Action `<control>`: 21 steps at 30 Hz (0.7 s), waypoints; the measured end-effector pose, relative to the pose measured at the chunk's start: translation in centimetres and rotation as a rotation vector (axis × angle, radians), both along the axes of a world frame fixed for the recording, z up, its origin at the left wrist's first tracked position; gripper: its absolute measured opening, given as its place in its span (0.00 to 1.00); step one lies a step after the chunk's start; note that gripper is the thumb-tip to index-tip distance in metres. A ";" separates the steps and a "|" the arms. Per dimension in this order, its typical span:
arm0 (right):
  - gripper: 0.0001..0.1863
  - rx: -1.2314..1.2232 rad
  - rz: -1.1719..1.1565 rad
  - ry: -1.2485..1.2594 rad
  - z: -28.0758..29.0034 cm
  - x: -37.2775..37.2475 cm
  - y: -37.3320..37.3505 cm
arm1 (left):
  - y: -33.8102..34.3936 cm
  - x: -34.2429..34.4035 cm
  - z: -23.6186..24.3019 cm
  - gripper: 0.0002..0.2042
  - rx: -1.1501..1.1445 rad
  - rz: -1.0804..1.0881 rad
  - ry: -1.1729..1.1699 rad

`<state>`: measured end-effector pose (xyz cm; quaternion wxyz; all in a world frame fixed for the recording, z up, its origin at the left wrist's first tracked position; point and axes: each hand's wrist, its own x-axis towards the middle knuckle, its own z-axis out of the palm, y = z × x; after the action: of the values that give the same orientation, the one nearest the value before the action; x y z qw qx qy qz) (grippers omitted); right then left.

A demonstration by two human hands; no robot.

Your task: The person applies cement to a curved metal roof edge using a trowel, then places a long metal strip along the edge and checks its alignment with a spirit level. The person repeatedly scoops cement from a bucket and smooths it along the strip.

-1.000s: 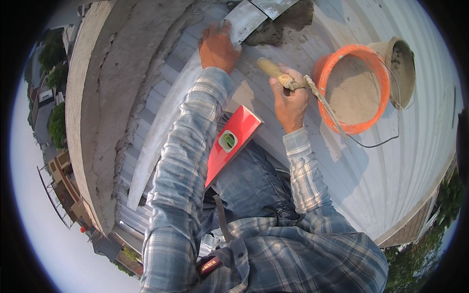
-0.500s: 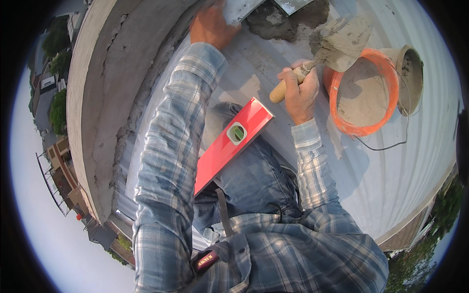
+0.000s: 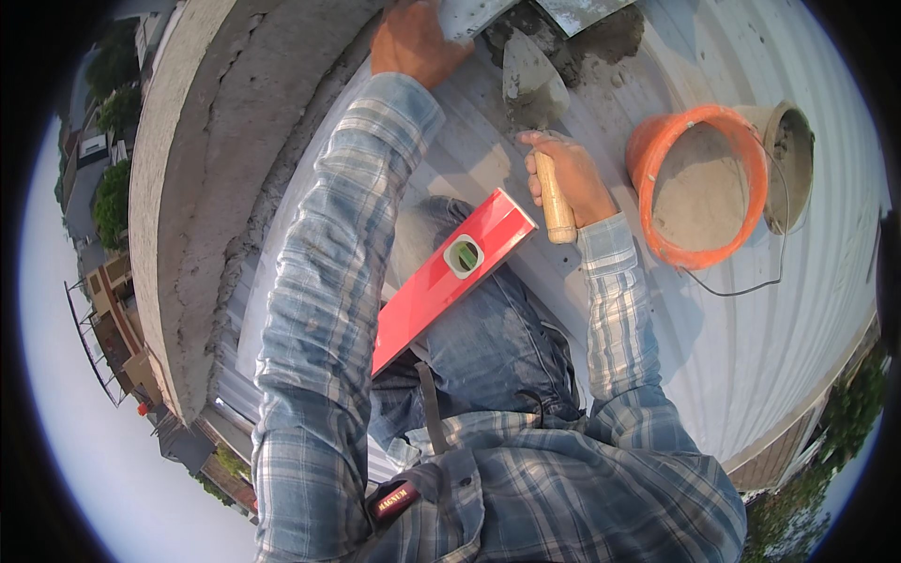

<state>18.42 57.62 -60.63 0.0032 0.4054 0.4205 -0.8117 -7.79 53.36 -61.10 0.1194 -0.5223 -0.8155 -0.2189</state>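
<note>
My right hand is wrapped around the wooden handle of a pointed trowel. The mortar-smeared blade points away from me, beside wet mortar at the foot of a shiny metal piece. At the upper edge, my left hand closes on the side of this light metal piece; its fingertips are partly hidden. A red spirit level with a green vial lies slantwise across my leg, untouched by either hand.
Right of my right hand stands an orange bucket of grey mortar, its wire handle hanging down. Another mortar-crusted bucket leans behind it. A rough concrete parapet curves along the left. Ribbed metal roofing lies beneath everything.
The trowel has swung left from beside the orange bucket to the mortar by the metal piece, its load largely gone from the blade. My left hand stays nearly in place.
</note>
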 end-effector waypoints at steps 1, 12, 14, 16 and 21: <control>0.20 0.029 0.014 -0.020 0.1 -0.1 0.2 | 0.0 0.1 0.1 0.35 -0.006 0.007 0.000; 0.19 0.156 0.154 -0.050 -0.8 0.8 -0.4 | 0.3 0.6 1.5 0.37 -0.115 0.042 -0.071; 0.19 0.115 -0.012 -0.090 0.0 0.8 -0.1 | 0.2 0.6 1.1 0.37 -0.110 0.055 -0.048; 0.19 0.111 0.033 -0.083 0.4 0.4 0.0 | 0.1 0.4 0.6 0.38 -0.110 0.060 -0.012; 0.19 0.078 0.052 -0.025 -0.7 0.7 -0.3 | 0.0 0.3 0.1 0.38 -0.076 0.047 0.024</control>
<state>19.10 57.33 -61.32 0.0137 0.4043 0.4622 -0.7891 -7.54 53.32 -60.98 0.1142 -0.5099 -0.8337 -0.1786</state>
